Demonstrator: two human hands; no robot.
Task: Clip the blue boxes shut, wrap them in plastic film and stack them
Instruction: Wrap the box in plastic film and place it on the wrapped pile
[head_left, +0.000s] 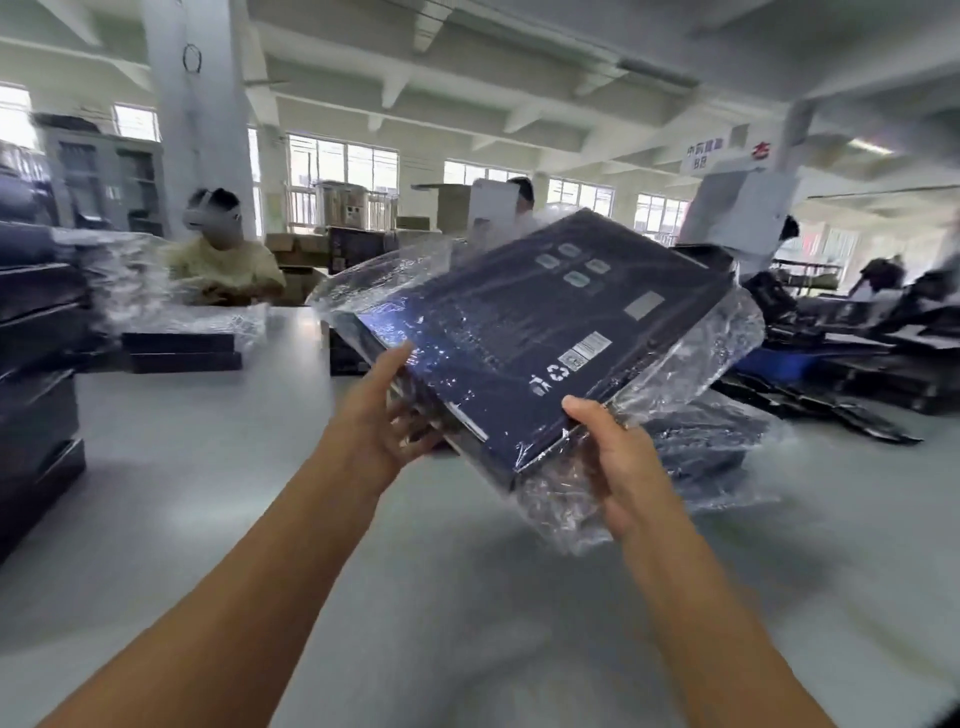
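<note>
- The left hand (384, 415) grips the near left edge of the blue box (545, 332), with the thumb on top and the fingers curled underneath. The right hand (618, 467) pinches the near corner through the plastic film (722, 338), thumb above and fingers below.
- The box is held clear of the bench (208, 493), tilted with its far end high and its printed face up. The film hangs slack around it and billows past the right and far sides.
- The step in hand appears to be the wrapping. It would go best by pulling the slack flat over the face, tucking the spare film under one side, and gripping the box edges rather than the film alone. Smoothing should be easier with the box set down on the bench.
- Just behind the right hand another film-covered box (701, 452) lies on the bench. Its loose film sits close under the held one and could snag as the box comes down.
- Farther left on the bench is a low stack of dark boxes (182, 351), and tall wrapped stacks (36, 389) crowd the left edge. Either looks like a possible place to stack.
- To the right, flat dark cardboard (831, 415) and a blue crate (779, 364) clutter that side.
- Across the bench sits a person (223, 254) wearing a headset, with cartons (358, 208) beyond.
</note>
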